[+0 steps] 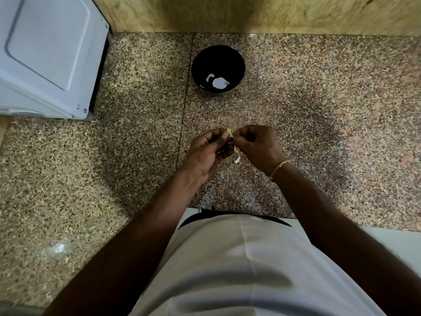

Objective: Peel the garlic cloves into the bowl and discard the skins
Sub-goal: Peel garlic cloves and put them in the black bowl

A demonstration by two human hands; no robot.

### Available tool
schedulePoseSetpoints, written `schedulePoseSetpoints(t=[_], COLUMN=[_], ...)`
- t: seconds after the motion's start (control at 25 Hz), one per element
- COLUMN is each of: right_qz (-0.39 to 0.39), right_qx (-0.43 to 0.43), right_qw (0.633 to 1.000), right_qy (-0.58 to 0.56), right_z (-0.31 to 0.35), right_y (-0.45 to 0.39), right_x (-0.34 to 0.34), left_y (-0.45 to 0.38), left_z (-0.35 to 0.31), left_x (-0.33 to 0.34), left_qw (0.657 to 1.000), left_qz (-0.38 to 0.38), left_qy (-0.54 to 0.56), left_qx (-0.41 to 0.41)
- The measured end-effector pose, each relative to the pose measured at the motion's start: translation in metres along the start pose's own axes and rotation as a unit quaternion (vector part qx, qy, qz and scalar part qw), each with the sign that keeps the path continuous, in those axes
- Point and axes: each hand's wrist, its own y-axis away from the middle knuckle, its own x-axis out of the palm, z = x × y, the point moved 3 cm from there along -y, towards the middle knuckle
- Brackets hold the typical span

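At the centre of the frame the left hand [206, 151] and the right hand [257, 147] meet fingertip to fingertip, both with fingers curled, pinching a small pale yellow garlic clove [229, 133] between them. A thin, papery white skin [237, 157] dangles just below the clove, between the two hands. A pale cord bracelet [276, 168] circles the right wrist. Well above the hands, in the upper middle of the frame, a round glossy black bowl [198, 65] stands on the table [341, 110], with a few smooth whitish peeled cloves [218, 83] at its bottom. The table is speckled brown granite. A white appliance [45, 53] fills the upper left corner.
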Motion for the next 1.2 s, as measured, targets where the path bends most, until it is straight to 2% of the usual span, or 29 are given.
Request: schedulePoseSetpoints(t=[0.48,1.2], right_qz=[-0.011,-0.062], right_qx=[-0.003,-0.059], right_qw=[0.999,0.995], right_qy=[-0.036,0.055], right_z=[0.001,0.002], right_y=[-0.004,0.003], right_x=[0.000,0.006], left_y=[-0.001,0.004], left_z=[-0.006,-0.003], left_x=[0.006,0.010], left_qw=[0.999,0.998], left_qz=[0.009,0.031], left_qy=[0.041,0.047], left_qx=[-0.028,-0.026])
